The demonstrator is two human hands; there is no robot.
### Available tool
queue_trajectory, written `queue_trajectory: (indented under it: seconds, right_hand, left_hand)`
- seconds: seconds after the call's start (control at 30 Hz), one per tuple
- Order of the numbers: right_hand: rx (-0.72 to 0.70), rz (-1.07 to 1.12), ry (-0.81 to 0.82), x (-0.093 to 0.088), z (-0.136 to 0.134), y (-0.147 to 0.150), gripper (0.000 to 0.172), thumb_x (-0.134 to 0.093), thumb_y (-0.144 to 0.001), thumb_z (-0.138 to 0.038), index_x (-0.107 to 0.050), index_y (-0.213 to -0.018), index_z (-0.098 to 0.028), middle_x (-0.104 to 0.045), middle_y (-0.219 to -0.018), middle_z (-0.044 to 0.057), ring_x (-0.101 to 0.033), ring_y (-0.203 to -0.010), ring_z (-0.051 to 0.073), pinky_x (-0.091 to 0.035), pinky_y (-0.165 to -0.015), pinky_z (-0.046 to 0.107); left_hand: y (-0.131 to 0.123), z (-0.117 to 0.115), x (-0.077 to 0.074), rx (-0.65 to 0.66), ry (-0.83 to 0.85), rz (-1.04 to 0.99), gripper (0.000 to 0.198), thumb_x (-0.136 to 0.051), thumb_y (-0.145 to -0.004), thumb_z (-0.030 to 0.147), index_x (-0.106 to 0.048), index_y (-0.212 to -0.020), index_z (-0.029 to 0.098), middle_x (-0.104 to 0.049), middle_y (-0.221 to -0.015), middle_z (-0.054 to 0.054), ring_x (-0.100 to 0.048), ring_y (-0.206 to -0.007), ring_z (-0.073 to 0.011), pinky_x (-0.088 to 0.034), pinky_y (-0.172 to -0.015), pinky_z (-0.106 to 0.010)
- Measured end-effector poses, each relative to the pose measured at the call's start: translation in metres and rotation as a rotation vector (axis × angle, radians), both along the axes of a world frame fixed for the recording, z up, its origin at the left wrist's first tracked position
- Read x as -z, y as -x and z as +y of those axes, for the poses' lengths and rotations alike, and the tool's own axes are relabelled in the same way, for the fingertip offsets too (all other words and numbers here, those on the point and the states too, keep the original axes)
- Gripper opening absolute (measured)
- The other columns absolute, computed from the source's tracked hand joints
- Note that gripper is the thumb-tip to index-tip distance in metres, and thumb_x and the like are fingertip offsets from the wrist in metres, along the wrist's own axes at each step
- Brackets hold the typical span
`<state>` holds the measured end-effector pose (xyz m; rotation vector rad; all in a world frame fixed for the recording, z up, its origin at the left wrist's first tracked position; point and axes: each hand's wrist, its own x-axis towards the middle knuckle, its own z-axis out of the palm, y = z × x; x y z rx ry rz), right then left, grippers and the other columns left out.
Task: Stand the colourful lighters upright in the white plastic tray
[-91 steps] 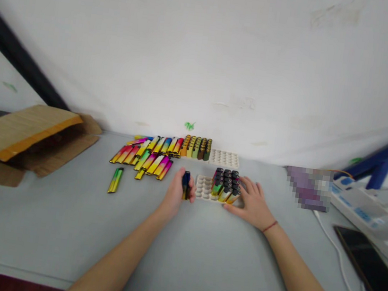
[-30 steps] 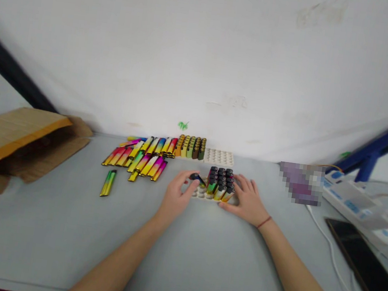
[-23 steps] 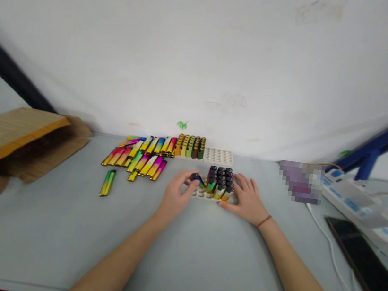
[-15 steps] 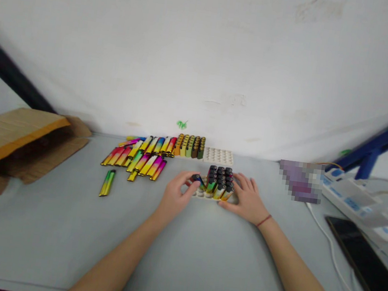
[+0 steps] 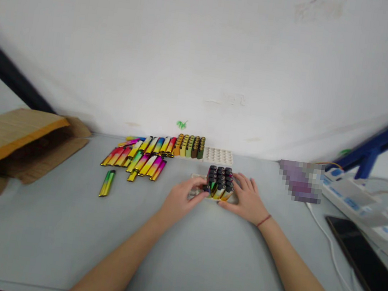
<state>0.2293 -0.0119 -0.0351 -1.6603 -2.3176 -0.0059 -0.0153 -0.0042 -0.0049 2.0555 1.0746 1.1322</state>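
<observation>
A white moulded tray (image 5: 195,191) lies on the grey table, with several black-capped lighters (image 5: 221,178) standing upright in its right part. My left hand (image 5: 180,200) pinches a dark lighter (image 5: 206,188) with thumb and fingers at the front left corner of that block, its base down in the tray. My right hand (image 5: 247,199) lies flat with fingers spread against the right side of the tray and the standing lighters, and it holds nothing. A thin red band circles my right wrist.
A second white tray (image 5: 219,156) with a row of lighters (image 5: 190,146) stands by the wall. Loose rainbow lighters (image 5: 138,157) lie left of it, one (image 5: 107,182) apart. A cardboard box (image 5: 19,139) sits far left. A power strip (image 5: 351,197), a cable and a phone (image 5: 366,263) lie right.
My left hand carried the dark lighter from left of the tray to the block's front left corner and stood it upright there. My right hand stayed against the tray.
</observation>
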Motion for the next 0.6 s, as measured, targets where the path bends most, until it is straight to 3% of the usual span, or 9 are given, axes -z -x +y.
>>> queue_trajectory:
  seconds: [0.13,0.4,0.47,0.5,0.6]
  right_hand:
    - [-0.001,0.0,-0.003,0.0,0.0,-0.001,0.08,-0.05,-0.078,-0.074,-0.05,-0.135,-0.018,-0.046,-0.142,0.019,-0.035,-0.134,0.036,-0.021,-0.109,0.061]
    - [0.003,-0.006,-0.004,0.0,0.0,-0.001,0.08,-0.05,-0.078,-0.074,-0.049,-0.136,-0.019,-0.046,-0.142,0.018,-0.036,-0.133,0.036,-0.022,-0.109,0.061]
    - [0.005,-0.005,0.003,0.0,0.0,-0.001,0.081,-0.048,-0.078,-0.075,-0.049,-0.136,-0.018,-0.046,-0.142,0.018,-0.036,-0.134,0.035,-0.021,-0.11,0.061]
    - [0.007,-0.004,0.008,-0.001,0.0,-0.001,0.081,-0.048,-0.078,-0.075,-0.049,-0.135,-0.018,-0.046,-0.142,0.018,-0.035,-0.134,0.035,-0.021,-0.11,0.061]
    - [0.01,-0.003,0.016,-0.001,0.0,-0.001,0.081,-0.048,-0.078,-0.075,-0.049,-0.135,-0.018,-0.045,-0.143,0.018,-0.034,-0.135,0.035,-0.02,-0.11,0.061]
  left_hand:
    - [0.003,0.003,-0.001,0.032,-0.096,0.041,0.02,-0.063,-0.084,0.033,-0.069,-0.1,0.024,-0.072,-0.1,-0.006,-0.066,-0.097,-0.0201,-0.051,-0.092,-0.036]
    - [0.008,0.005,-0.013,0.073,-0.176,0.173,0.032,-0.056,-0.088,0.03,-0.066,-0.118,0.029,-0.066,-0.111,-0.007,-0.062,-0.102,-0.0199,-0.048,-0.093,-0.034]
    - [0.02,0.01,-0.023,-0.076,-0.211,0.144,0.029,-0.059,-0.085,0.031,-0.067,-0.113,0.027,-0.067,-0.103,-0.007,-0.062,-0.096,-0.0206,-0.047,-0.093,-0.035]
    - [0.031,0.014,-0.028,-0.211,-0.239,0.125,0.025,-0.058,-0.085,0.031,-0.068,-0.108,0.025,-0.068,-0.095,-0.006,-0.062,-0.091,-0.0207,-0.047,-0.091,-0.036]
    - [0.079,0.026,-0.039,-0.761,-0.318,0.152,0.019,-0.051,-0.089,0.032,-0.065,-0.087,0.02,-0.065,-0.083,-0.007,-0.059,-0.089,-0.0239,-0.042,-0.092,-0.045]
